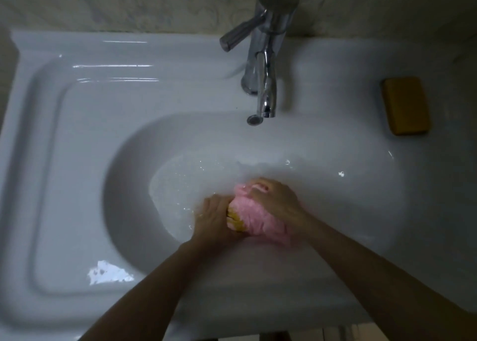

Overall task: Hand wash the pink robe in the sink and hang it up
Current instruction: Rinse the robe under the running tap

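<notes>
Near the front wall of the sink basin: pink robe bunched in shallow water, open basin room behind it up to the faucet. Both forearms angle in from below. Left hand grips the robe's left end with curled fingers, right hand clamps over its top. Yellow soap bar on right ledge

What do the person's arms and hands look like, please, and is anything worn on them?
Both are bare: the left hand and right hand wear no gloves, and no sleeve shows on either forearm. No watch, bracelet or ring is visible, though the dim picture could hide a thin ring.
</notes>
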`<state>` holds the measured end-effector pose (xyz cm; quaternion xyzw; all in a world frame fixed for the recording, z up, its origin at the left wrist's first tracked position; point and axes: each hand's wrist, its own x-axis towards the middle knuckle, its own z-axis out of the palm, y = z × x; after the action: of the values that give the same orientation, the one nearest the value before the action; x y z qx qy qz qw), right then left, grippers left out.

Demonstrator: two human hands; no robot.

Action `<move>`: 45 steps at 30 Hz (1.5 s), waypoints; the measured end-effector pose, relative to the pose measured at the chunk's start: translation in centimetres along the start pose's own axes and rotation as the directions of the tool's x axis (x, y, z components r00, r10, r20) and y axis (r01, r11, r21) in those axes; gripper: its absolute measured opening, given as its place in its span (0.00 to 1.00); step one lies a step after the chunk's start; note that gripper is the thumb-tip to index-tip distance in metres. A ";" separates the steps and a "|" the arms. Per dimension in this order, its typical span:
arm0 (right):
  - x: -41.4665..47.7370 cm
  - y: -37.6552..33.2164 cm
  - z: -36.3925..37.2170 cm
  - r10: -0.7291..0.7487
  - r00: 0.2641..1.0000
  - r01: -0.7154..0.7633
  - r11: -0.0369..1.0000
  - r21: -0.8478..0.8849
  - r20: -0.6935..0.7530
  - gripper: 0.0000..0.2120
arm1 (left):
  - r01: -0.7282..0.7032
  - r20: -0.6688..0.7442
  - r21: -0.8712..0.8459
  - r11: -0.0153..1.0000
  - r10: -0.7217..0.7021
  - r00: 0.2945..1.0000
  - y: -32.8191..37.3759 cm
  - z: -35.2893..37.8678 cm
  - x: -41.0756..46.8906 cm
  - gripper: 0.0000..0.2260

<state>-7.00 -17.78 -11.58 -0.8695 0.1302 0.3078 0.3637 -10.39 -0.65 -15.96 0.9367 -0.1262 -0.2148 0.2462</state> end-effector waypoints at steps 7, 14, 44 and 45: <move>-1.7 0.7 7.8 -0.408 0.843 0.278 0.889 -0.365 -0.351 0.14 | 0.094 0.084 -0.048 0.994 -0.090 0.992 -0.6 0.9 0.6 0.19; 4.1 0.1 5.5 -0.452 0.842 0.211 0.778 -0.591 -0.295 0.10 | 0.046 0.165 -0.005 0.999 -0.045 0.985 -0.7 -0.1 0.8 0.26; 1.6 -0.1 -1.0 0.552 0.782 -0.424 0.811 0.403 -0.289 0.43 | -0.144 0.242 0.250 0.957 0.082 0.967 0.7 -6.1 4.1 0.53; 1.7 -0.3 -0.5 0.558 0.771 -0.439 0.815 0.380 -0.306 0.43 | -0.175 0.276 0.256 0.951 0.101 0.956 0.5 -6.2 3.4 0.53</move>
<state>-5.29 -17.90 -12.22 -0.7846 0.4736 0.1855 0.3546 -4.60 0.23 -12.01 0.9145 -0.2518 -0.2976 0.1085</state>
